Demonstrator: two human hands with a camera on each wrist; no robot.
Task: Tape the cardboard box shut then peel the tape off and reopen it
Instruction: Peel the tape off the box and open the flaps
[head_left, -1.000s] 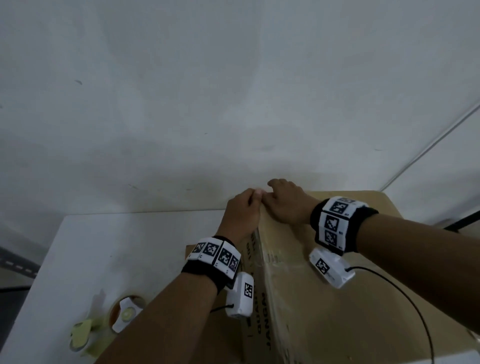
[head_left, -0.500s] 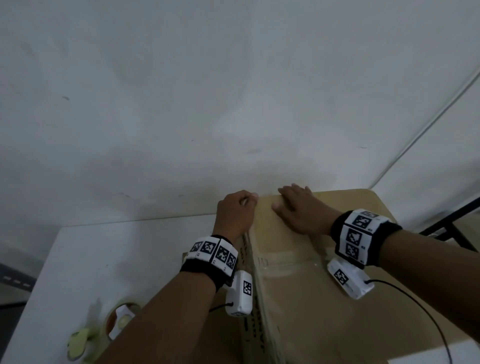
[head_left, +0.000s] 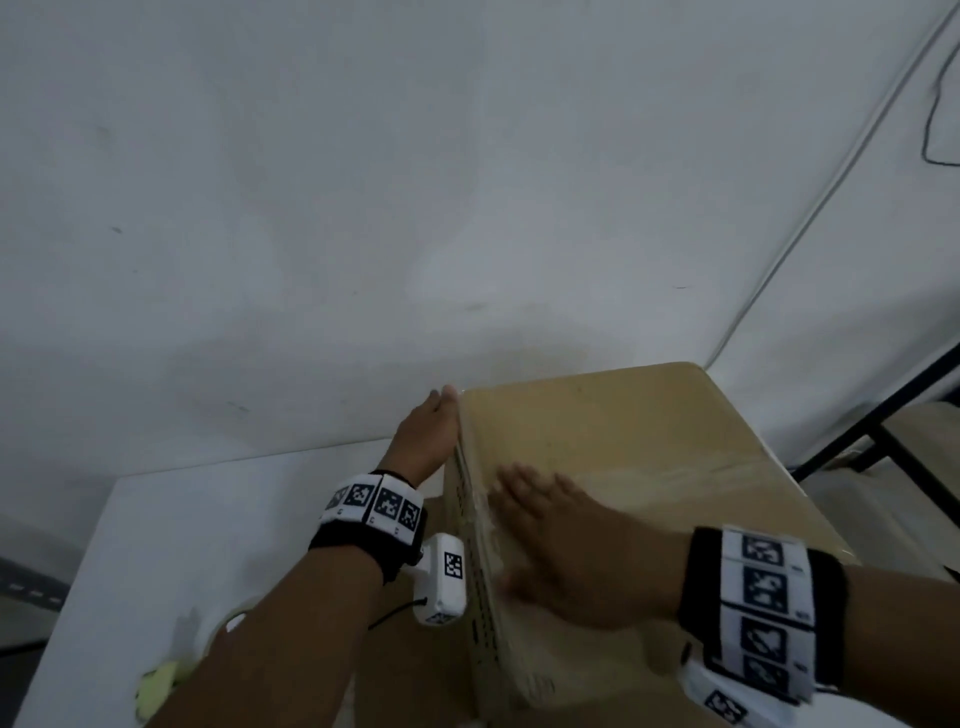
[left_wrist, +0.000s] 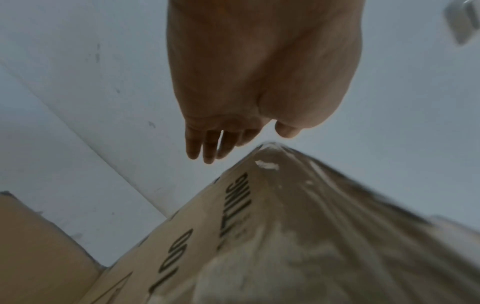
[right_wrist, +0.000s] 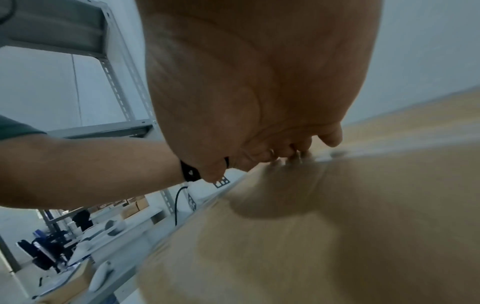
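A closed brown cardboard box (head_left: 649, 447) stands on the white table (head_left: 218, 514), with clear tape (head_left: 675, 475) running across its top and down the left side (left_wrist: 298, 216). My left hand (head_left: 434, 431) lies with straight fingers (left_wrist: 205, 148) against the box's left side near the far top corner. My right hand (head_left: 540, 509) rests flat on the box top, fingers spread and blurred, over the tape by the left edge. In the right wrist view its fingertips (right_wrist: 291, 159) touch the tape line.
A tape roll (head_left: 228, 623) and yellowish scraps (head_left: 156, 686) lie at the table's near left, partly behind my left forearm. A flat cardboard piece (left_wrist: 39, 236) lies under the box's left. The wall stands close behind; a dark metal frame (head_left: 883, 431) is at the right.
My right hand has slid back along the box top from the far left corner toward me. My left hand's fingers have straightened against the box side. The view has tilted.
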